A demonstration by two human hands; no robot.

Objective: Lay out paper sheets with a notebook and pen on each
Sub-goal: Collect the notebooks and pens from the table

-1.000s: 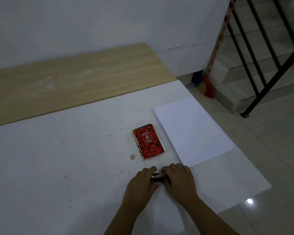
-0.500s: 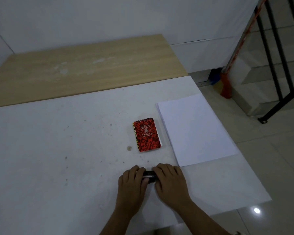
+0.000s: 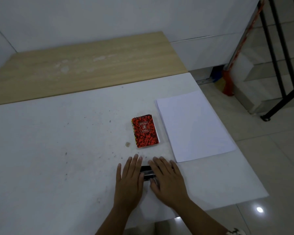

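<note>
Fingers point(image 3: 134, 165) now flattened over dark pens point(image 3: 147, 172)

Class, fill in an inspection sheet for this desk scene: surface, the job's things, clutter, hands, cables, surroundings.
Surface: white table, speckled with small dark marks; wooden board behind it.
Job's things: paper stack at the right edge; red notebooks stacked left of it, apart; dark pens between the hands.
Clutter: small brownish spot near the notebooks.
Hands: left hand and right hand lie flat, fingers straight, over the pens.
Cables: nothing seen.
Surroundings: white wall, tiled floor, black stair railing.
</note>
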